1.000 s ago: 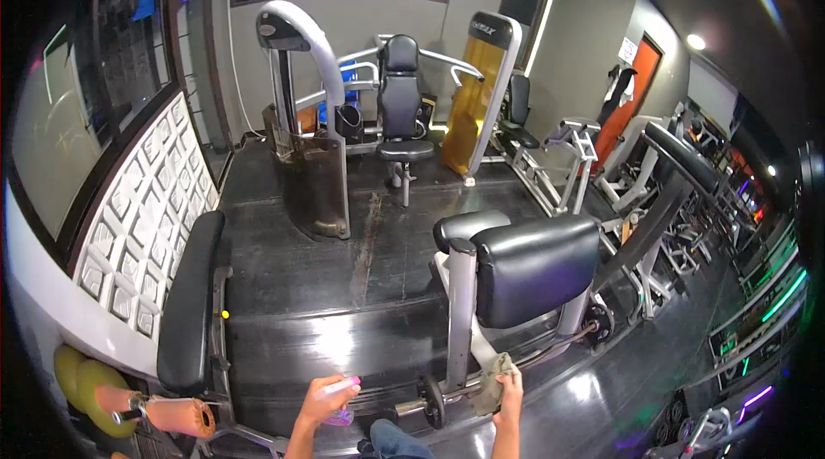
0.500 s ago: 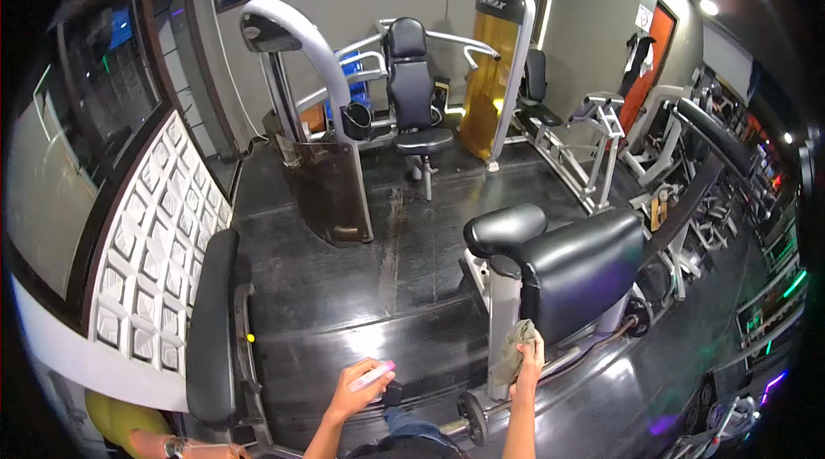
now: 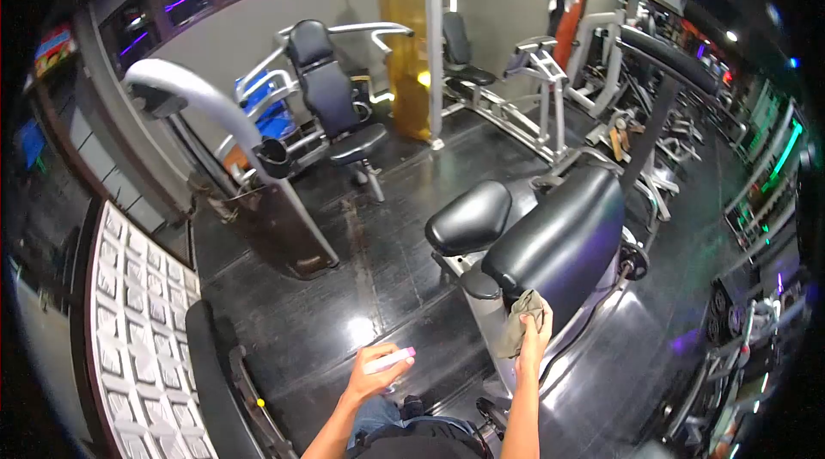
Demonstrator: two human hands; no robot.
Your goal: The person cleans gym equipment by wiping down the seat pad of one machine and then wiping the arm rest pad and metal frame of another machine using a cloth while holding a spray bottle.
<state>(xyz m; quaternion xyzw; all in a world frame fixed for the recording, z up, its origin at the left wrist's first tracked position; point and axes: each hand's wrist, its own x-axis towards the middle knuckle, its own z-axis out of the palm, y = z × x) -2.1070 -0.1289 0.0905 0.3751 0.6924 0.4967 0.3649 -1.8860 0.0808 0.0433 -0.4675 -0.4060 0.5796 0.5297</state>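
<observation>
My left hand [image 3: 371, 378] is closed around a small pale bottle with a pink end [image 3: 392, 361], held out low in front of my body. In my right hand [image 3: 536, 340] is a crumpled grey-green cloth [image 3: 517, 330]. That cloth hangs by the lower corner of a black padded preacher curl bench [image 3: 563, 240]; whether it touches the pad I cannot tell. Beyond the large pad sits the bench's smaller black seat [image 3: 470, 217]. A curved barbell [image 3: 577, 332] rests along the bench's near right side.
A shoulder press machine with a black seat [image 3: 330, 94] stands against the far wall, beside a yellow-panelled weight tower [image 3: 411, 64]. At my left are another black pad [image 3: 210, 382] and a white patterned panel [image 3: 142, 321]. More gym machines [image 3: 593, 72] line the right.
My view has turned right and tilted. I am closer to the preacher curl bench. Both hands keep hold of the bottle and cloth. The person's arm at lower left is out of view.
</observation>
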